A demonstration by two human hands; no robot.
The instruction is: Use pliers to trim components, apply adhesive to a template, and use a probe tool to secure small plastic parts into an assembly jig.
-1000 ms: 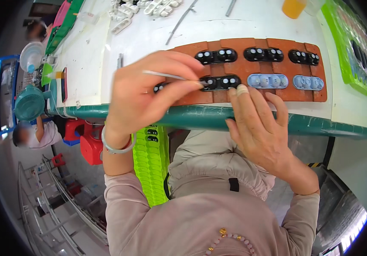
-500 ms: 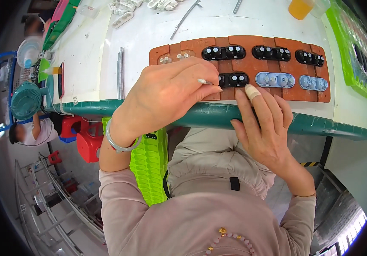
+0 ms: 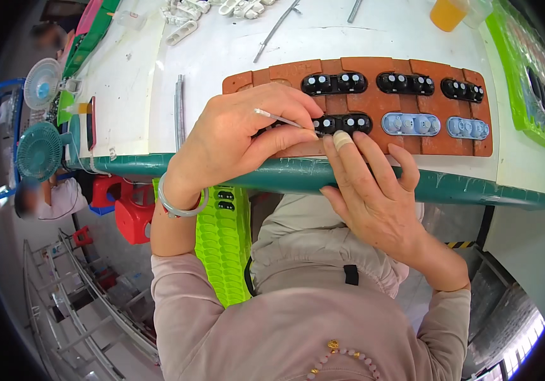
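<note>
My left hand [image 3: 237, 140] pinches a thin stick [image 3: 272, 115] with a whitish end pointing up and left. Its other end reaches down beside a black oval part [image 3: 352, 122] topped with white round dots. This part sits in the near row of a reddish-brown moulded tray [image 3: 342, 104]. Stretched out and slightly spread, the fingers of my right hand [image 3: 377, 193] meet the tray's near edge, a taped fingertip against the black part. Three similar black parts [image 3: 406, 83] lie in the far row; two pale blue ones [image 3: 411, 124] are at near right. My left hand hides the tray's left end.
A bright green ribbed tray [image 3: 222, 247] with black parts lies below the table's green padded edge [image 3: 298, 173]. Grey rods [image 3: 179, 111] rest at left, white moulded pieces [image 3: 183, 30] farther back. A cup of orange liquid [image 3: 447, 14] and another green tray [image 3: 520, 76] are at right.
My right hand has shifted left along the tray's near edge. The stick in my left hand has tilted and shows more of its length. More of the green tray below is uncovered.
</note>
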